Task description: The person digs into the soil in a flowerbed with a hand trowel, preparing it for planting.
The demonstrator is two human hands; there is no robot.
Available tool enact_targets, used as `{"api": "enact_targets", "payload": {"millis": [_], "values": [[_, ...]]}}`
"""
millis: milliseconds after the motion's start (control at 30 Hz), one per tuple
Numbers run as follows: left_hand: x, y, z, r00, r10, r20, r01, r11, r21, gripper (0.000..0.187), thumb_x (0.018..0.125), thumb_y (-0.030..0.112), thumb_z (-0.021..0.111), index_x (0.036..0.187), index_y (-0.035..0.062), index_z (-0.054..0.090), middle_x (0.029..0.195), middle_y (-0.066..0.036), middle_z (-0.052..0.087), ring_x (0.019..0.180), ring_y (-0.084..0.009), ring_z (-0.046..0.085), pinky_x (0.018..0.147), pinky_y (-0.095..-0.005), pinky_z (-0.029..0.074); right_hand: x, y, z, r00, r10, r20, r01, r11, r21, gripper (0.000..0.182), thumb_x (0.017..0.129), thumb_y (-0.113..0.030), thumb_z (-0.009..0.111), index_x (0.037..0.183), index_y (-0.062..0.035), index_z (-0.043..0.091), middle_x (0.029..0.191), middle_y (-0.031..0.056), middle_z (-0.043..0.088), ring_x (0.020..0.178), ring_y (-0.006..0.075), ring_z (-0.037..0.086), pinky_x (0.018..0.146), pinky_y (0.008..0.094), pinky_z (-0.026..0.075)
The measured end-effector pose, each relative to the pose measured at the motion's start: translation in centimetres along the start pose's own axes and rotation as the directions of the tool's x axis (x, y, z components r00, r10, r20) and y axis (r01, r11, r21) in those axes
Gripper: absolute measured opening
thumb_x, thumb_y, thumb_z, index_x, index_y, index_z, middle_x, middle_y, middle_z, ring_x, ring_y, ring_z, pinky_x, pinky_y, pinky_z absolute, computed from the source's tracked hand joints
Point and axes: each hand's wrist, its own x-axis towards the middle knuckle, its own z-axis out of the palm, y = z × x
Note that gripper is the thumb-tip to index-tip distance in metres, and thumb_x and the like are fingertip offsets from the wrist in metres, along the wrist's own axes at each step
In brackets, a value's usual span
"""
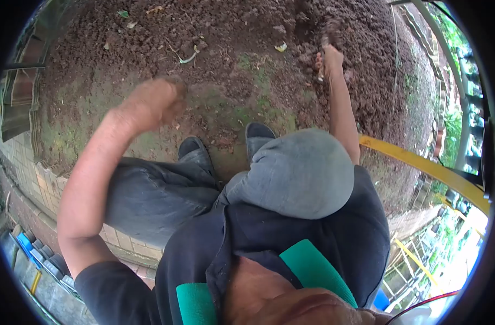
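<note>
My left hand (155,104) hangs above the bare ground, well apart from the loose soil. Its fingers look curled but are smeared by motion. At the upper right, my right hand (332,58) is closed at the dug brown soil (366,62). A small pale end (320,79) shows below its fingers, and a blurred brown shape (328,39) stretches beyond the hand into the soil. It may be a short hand tool, but its kind cannot be made out.
My feet in dark sandals (196,154) rest on mossy ground (209,108). Corrugated sheets (23,100) edge the bed on the left. A yellow bar (426,167) crosses at the right. A pale, curved scrap (188,57) and several leaves lie on the soil.
</note>
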Motion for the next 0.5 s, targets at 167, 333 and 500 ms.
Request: {"api": "enact_targets", "payload": {"millis": [167,333,500], "values": [[0.0,1.0,-0.5,0.998,0.037,-0.047,-0.036,0.999,0.019,0.034,0.09,0.019,0.056,0.119,0.0015,0.056,0.105,-0.018,0.062,0.101,-0.0334,0.06,0.087,-0.0432,0.049,-8.9,0.2,-3.8,0.964,-0.121,0.236,0.241,0.773,-0.587,0.023,0.091,-0.017,0.048,0.107,-0.0068,0.061,0.056,0.0021,0.05,0.043,0.0111,0.046,0.038,0.0295,0.037],[0.3,0.8,0.7,0.979,0.148,-0.143,-0.151,0.989,-0.005,0.03,0.088,0.016,0.056,0.113,-0.0005,0.06,0.1,-0.019,0.064,0.098,-0.0336,0.061,0.087,-0.0429,0.05,-9.9,5.6,-4.6,0.947,-0.008,0.32,0.262,0.595,-0.76,0.026,0.089,-0.018,0.05,0.109,-0.004,0.062,0.052,0.006,0.051,0.04,0.0165,0.05,0.039,0.0336,0.04],[0.0,0.2,0.5,0.978,0.154,-0.142,-0.162,0.986,-0.047,0.034,0.087,0.017,0.057,0.116,-0.0007,0.058,0.105,-0.02,0.063,0.102,-0.0344,0.06,0.089,-0.0431,0.048,-7.0,5.0,-2.4,0.964,0.085,0.252,0.168,0.539,-0.825,0.027,0.087,-0.019,0.053,0.105,-0.0019,0.062,0.057,0.0112,0.055,0.049,0.0248,0.057,0.047,0.0373,0.045]]}}
